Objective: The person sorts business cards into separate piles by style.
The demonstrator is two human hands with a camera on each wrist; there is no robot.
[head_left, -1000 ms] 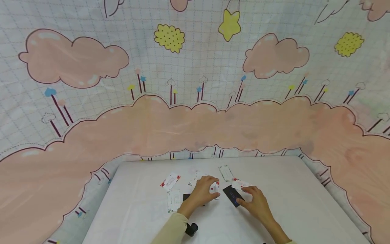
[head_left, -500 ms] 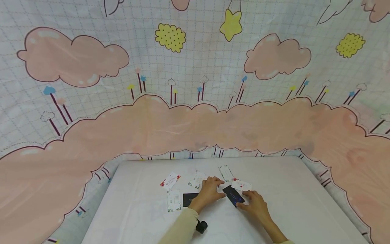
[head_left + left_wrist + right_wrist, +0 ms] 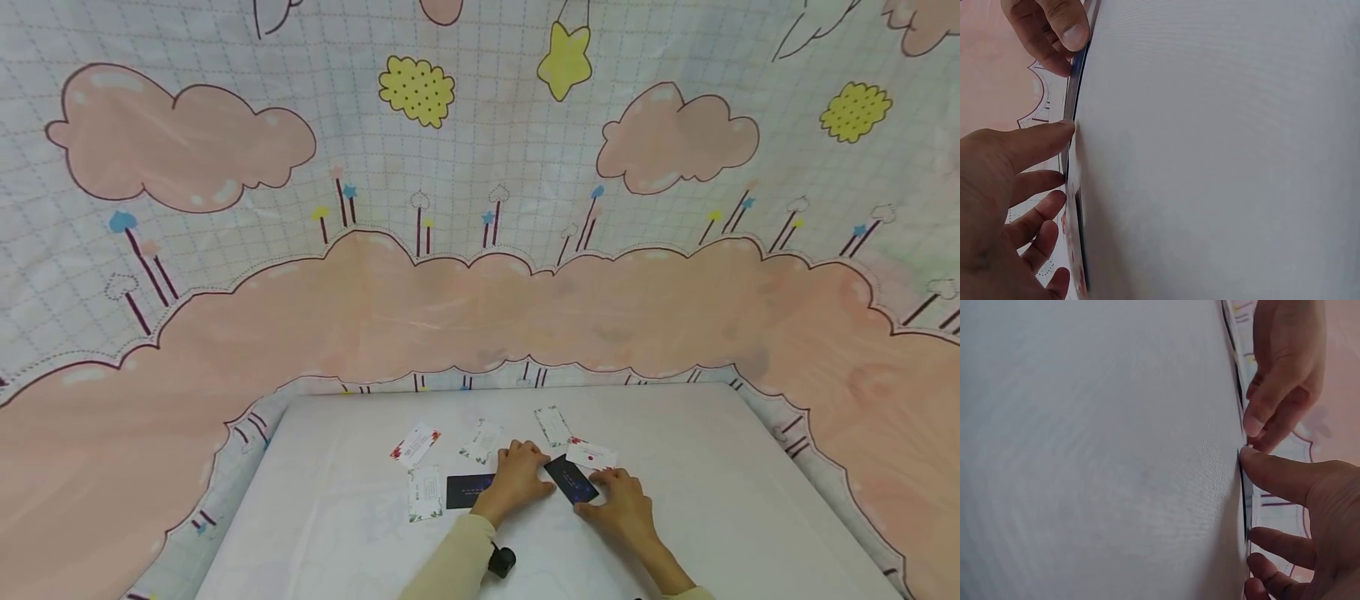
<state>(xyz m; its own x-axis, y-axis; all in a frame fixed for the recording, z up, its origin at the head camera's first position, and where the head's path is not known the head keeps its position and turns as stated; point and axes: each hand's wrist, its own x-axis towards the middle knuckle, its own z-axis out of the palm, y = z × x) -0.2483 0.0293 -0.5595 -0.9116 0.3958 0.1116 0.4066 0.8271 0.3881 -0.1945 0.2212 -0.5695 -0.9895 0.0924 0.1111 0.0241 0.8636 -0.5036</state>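
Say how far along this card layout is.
Apparently done: white cards and the left dark card lie spread on the table. In hand: the right grip holds the angled dark card, the left grip at its corner. Remaining, perhaps: letting go, since it's held.

We've got one card [image 3: 572,480] on the bench [image 3: 720,483] between our left hand [image 3: 517,477] and right hand [image 3: 621,507], two others [image 3: 591,454] behind it, four extra cards [image 3: 425,493] off left.

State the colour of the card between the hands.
The card is black with some blue; clearest in the head view.
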